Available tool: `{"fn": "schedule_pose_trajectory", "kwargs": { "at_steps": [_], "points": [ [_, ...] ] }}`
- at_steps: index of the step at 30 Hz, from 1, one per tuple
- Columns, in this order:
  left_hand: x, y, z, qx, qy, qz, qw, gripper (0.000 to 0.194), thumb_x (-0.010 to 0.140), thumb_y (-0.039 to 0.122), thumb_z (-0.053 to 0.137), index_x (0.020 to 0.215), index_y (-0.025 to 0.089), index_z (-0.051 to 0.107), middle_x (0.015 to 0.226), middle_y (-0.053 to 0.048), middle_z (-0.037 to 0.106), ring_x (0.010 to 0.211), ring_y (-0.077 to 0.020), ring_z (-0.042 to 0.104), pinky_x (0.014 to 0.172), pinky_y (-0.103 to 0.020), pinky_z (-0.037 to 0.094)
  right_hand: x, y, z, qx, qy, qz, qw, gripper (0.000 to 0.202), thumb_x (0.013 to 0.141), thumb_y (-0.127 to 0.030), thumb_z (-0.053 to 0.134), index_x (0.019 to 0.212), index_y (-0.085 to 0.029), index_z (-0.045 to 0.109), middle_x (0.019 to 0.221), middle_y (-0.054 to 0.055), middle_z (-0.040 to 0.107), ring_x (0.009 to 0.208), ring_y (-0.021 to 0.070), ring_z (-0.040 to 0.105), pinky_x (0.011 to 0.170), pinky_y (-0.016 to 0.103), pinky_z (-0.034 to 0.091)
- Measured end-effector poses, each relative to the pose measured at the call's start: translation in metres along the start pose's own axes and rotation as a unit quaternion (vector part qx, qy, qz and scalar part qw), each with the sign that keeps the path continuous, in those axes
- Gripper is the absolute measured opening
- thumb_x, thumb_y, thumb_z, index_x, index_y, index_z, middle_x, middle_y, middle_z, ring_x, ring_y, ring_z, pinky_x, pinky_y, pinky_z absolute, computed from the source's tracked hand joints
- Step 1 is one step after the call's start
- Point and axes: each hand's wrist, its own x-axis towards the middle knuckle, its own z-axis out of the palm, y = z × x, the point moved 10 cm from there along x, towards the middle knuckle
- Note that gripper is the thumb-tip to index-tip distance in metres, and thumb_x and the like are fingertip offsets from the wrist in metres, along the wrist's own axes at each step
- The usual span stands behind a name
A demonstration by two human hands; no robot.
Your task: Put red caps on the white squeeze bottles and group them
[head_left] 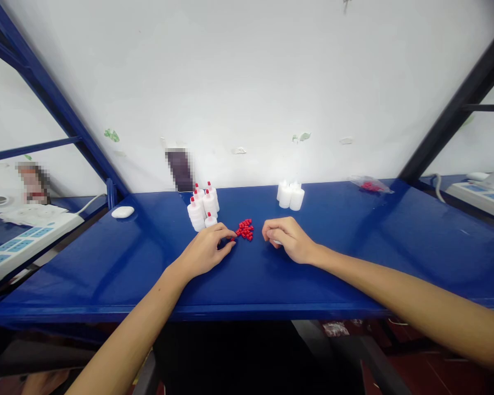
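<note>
My left hand [208, 248] rests low over the table, thumb and forefinger closing on a small red cap [233, 238] at the edge of a loose pile of red caps [245, 229]. Just behind that hand stands a group of white squeeze bottles [209, 204] with red tips; the nearest is partly hidden by my knuckles. Right of the pile, my right hand [288, 239] is curled closed. A bit of something white shows between its fingers; the rest of it is hidden. Further back, several white bottles [291, 195] without red tips stand together.
A clear bag with red pieces [370, 186] lies at the back right. A white rounded object [122, 212] sits at the left of the blue table [239, 291]. Power strips [24, 247] lie beyond the blue frame posts. A blurred dark shape [180, 170] leans against the wall.
</note>
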Motion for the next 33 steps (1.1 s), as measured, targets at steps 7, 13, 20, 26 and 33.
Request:
{"fn": "schedule_pose_trajectory", "kwargs": {
  "at_steps": [7,13,20,26,33],
  "points": [
    [0.002,-0.001,-0.002,-0.019,0.012,-0.016,1.000,0.022,0.091,0.023,0.055,0.101,0.020,0.074,0.091,-0.005,0.066,0.068,-0.0129,0.057,0.065,-0.026,0.046,0.000,-0.008,-0.003,0.000,0.020,-0.017,1.000,0.035,0.090,-0.026,0.040,0.059,-0.018,0.054,0.063,0.001,0.052,0.058,0.0133,0.049,0.058,0.027,0.038],
    [0.008,0.022,-0.012,-0.223,0.103,-0.047,0.968,0.023,0.091,0.030,0.059,0.105,0.018,0.073,0.093,-0.006,0.068,0.077,-0.0145,0.062,0.067,-0.026,0.052,0.002,0.013,0.001,0.134,0.016,0.038,0.990,0.042,0.092,-0.034,0.036,0.057,-0.018,0.051,0.061,0.004,0.058,0.054,0.0146,0.056,0.050,0.026,0.038],
    [0.036,0.050,0.004,-0.384,0.146,-0.054,0.910,0.020,0.083,0.031,0.070,0.095,0.015,0.072,0.087,-0.008,0.073,0.077,-0.0172,0.068,0.071,-0.030,0.057,-0.001,0.026,0.005,0.174,0.021,0.047,0.983,0.055,0.094,-0.050,0.034,0.051,-0.018,0.049,0.045,-0.001,0.044,0.040,0.0111,0.042,0.043,0.026,0.033],
    [0.041,0.057,0.005,-0.320,0.128,-0.018,0.939,0.011,0.084,0.025,0.066,0.087,0.015,0.070,0.087,-0.006,0.067,0.069,-0.0123,0.060,0.064,-0.027,0.051,-0.001,0.018,0.003,0.143,0.021,0.037,0.989,0.048,0.093,-0.049,0.041,0.059,-0.017,0.053,0.049,-0.001,0.048,0.044,0.0110,0.043,0.045,0.026,0.032],
    [0.038,0.063,0.004,-0.253,0.113,0.013,0.961,0.013,0.086,0.027,0.065,0.091,0.018,0.072,0.082,-0.001,0.049,0.063,-0.0086,0.046,0.058,-0.024,0.042,-0.002,-0.001,-0.002,0.112,0.019,0.000,0.994,0.019,0.089,-0.035,0.050,0.086,-0.017,0.057,0.055,-0.005,0.049,0.044,0.0093,0.039,0.045,0.023,0.028]
  ]
}}
